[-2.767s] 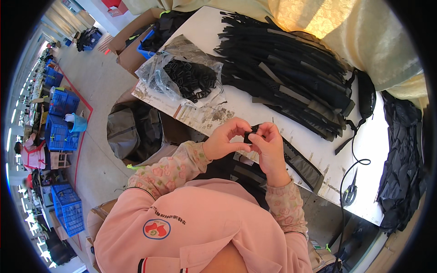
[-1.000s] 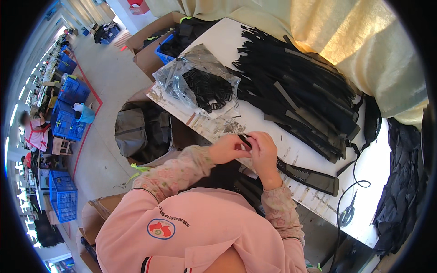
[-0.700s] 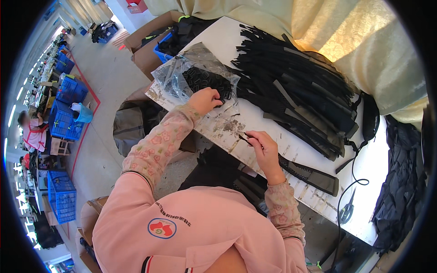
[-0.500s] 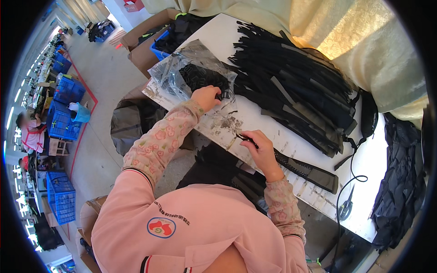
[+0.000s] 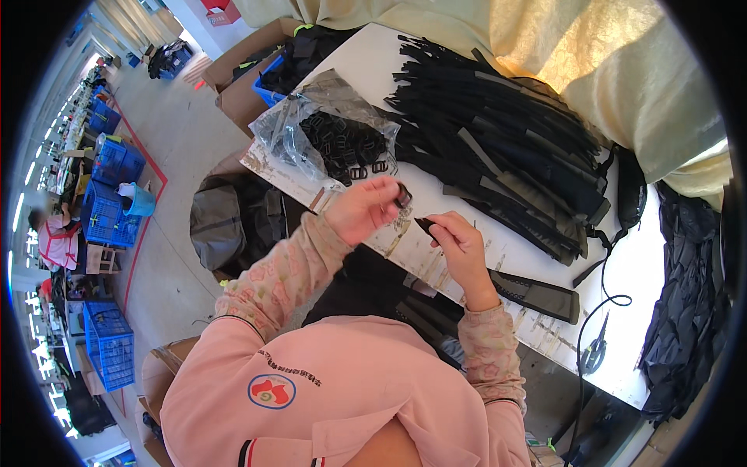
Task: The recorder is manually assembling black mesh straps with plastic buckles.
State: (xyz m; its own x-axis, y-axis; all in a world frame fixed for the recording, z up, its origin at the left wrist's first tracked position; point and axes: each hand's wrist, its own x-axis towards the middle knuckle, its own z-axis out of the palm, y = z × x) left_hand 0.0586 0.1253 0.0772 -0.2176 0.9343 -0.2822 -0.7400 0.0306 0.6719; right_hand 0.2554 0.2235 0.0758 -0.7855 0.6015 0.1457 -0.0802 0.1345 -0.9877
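Note:
My left hand [image 5: 362, 210] is pinching a small black plastic buckle [image 5: 403, 195] over the table's near edge. Just right of it, my right hand [image 5: 459, 243] grips the narrow tip of a black strap [image 5: 535, 296]. The strap's wide padded end lies on the table beyond my right wrist, which hides its middle part. A small gap separates the buckle from the strap tip. Beyond my left hand a clear plastic bag [image 5: 278, 124] lies open with many black buckles [image 5: 342, 144] in it; a couple sit at its mouth.
A thick pile of black straps [image 5: 498, 148] covers the white table [image 5: 622, 311] at the back. Scissors [image 5: 594, 354] and a black cord [image 5: 580, 389] lie at the right. Dark fabric [image 5: 685, 311] hangs off the right end. A carton [image 5: 241, 101] and blue crate [image 5: 268, 89] stand at the far left.
My left hand has come back from the bag toward my right hand, now with a buckle in its fingers. My right hand has lifted the strap tip slightly and shifted right.

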